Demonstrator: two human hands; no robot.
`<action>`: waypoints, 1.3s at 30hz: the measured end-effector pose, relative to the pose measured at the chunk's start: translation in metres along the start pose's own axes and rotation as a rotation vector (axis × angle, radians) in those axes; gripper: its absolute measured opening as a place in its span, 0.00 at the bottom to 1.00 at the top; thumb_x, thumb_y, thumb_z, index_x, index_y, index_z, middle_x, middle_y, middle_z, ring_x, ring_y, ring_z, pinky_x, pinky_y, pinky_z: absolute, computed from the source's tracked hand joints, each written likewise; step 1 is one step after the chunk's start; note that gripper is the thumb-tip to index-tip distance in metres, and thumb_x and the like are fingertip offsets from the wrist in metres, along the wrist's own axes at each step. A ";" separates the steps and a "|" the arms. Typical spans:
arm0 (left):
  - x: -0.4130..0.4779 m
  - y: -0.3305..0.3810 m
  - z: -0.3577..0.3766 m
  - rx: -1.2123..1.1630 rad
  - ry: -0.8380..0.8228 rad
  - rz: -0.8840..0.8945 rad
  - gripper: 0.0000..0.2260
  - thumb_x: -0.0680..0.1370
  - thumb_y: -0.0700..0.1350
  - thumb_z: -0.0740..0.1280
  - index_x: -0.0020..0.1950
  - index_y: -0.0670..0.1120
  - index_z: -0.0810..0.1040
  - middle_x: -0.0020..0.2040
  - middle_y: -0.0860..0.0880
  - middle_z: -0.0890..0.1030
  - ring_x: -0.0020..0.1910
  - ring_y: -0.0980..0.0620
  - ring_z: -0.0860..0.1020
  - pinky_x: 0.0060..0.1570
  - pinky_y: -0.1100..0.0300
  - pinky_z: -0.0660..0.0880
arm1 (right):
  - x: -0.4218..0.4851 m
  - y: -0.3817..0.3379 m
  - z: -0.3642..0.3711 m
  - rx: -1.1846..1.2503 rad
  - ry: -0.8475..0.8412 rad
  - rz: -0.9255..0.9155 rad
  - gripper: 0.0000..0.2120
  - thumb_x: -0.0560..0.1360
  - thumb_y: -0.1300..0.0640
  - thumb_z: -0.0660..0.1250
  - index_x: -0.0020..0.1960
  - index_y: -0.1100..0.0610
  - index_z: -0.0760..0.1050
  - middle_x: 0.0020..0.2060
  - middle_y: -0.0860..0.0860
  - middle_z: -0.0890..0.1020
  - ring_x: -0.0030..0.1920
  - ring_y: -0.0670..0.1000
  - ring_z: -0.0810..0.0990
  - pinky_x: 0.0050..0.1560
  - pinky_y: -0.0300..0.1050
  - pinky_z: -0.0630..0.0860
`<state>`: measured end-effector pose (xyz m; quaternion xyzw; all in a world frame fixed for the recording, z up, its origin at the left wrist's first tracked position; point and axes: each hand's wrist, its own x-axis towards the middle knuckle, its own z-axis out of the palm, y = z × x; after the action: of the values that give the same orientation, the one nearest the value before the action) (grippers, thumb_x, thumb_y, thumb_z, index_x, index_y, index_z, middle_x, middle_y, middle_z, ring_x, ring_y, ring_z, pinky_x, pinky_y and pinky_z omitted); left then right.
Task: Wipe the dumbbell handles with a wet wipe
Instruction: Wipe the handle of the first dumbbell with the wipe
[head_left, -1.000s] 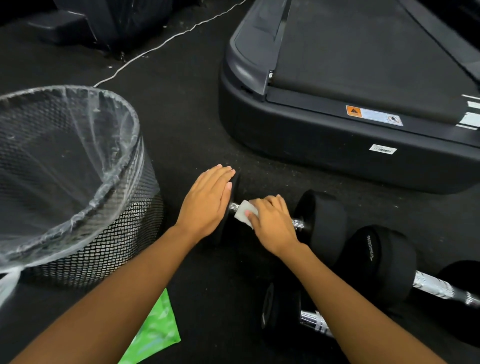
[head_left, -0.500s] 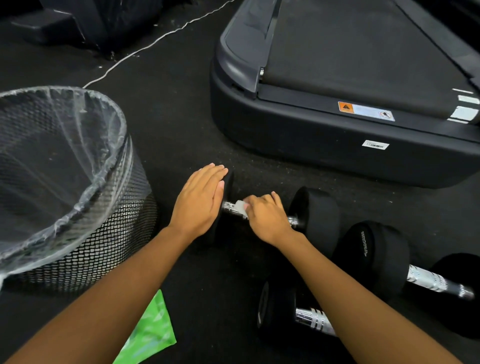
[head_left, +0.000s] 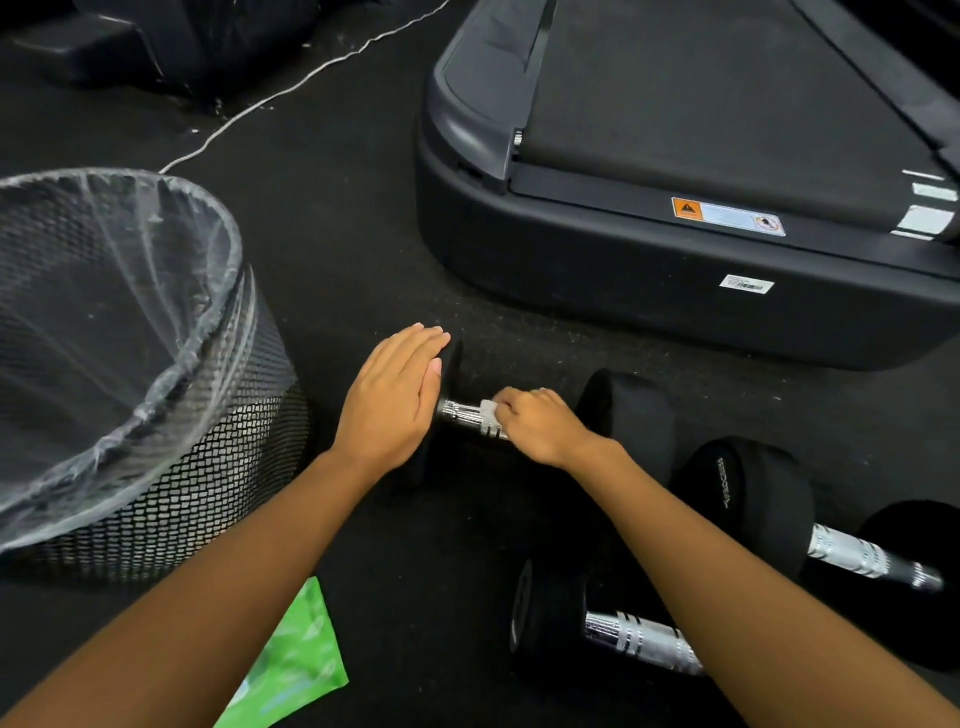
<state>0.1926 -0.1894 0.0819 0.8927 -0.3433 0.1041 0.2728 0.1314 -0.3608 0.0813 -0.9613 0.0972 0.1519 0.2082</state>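
Note:
A black dumbbell lies on the dark floor, its chrome handle (head_left: 464, 413) showing between my hands. My left hand (head_left: 392, 397) rests flat, fingers together, on the dumbbell's left weight (head_left: 453, 358). My right hand (head_left: 540, 425) is closed around the handle with a white wet wipe (head_left: 490, 410) peeking out at its left edge. The right weight (head_left: 631, 415) sits just beyond my right wrist. Two more dumbbells lie nearer me: one with its handle (head_left: 857, 556) at the far right, one with its handle (head_left: 641, 642) partly under my right forearm.
A mesh waste bin (head_left: 171, 467) lined with clear plastic stands at the left. A green wipe packet (head_left: 296, 670) lies on the floor under my left forearm. The end of a treadmill (head_left: 597, 291) fills the upper right. A white cable (head_left: 291, 88) runs across the floor at the back.
My right hand with the wipe has slid right along the handle, uncovering more chrome near the left weight. My left hand stays on the left weight.

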 end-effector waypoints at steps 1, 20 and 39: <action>0.000 0.000 0.000 0.004 0.003 0.003 0.22 0.80 0.49 0.48 0.67 0.43 0.72 0.66 0.47 0.74 0.69 0.52 0.67 0.69 0.61 0.56 | 0.002 -0.004 -0.001 0.001 -0.020 0.015 0.17 0.80 0.56 0.50 0.62 0.61 0.72 0.56 0.59 0.78 0.59 0.59 0.74 0.62 0.49 0.64; 0.001 0.000 0.001 0.021 0.015 0.009 0.21 0.80 0.47 0.49 0.66 0.42 0.72 0.65 0.46 0.75 0.68 0.51 0.68 0.69 0.61 0.57 | 0.011 -0.029 0.006 0.294 -0.079 0.035 0.15 0.81 0.55 0.56 0.65 0.58 0.70 0.60 0.58 0.76 0.59 0.55 0.75 0.60 0.50 0.71; 0.000 -0.001 0.001 0.025 0.003 0.005 0.21 0.80 0.48 0.48 0.67 0.42 0.71 0.66 0.46 0.74 0.69 0.52 0.67 0.69 0.60 0.57 | -0.021 -0.013 0.037 -0.171 0.481 -0.211 0.19 0.58 0.66 0.76 0.46 0.58 0.74 0.43 0.53 0.77 0.42 0.53 0.76 0.48 0.45 0.73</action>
<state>0.1932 -0.1897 0.0808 0.8950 -0.3440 0.1103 0.2617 0.1061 -0.3301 0.0607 -0.9886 0.0299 -0.0956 0.1121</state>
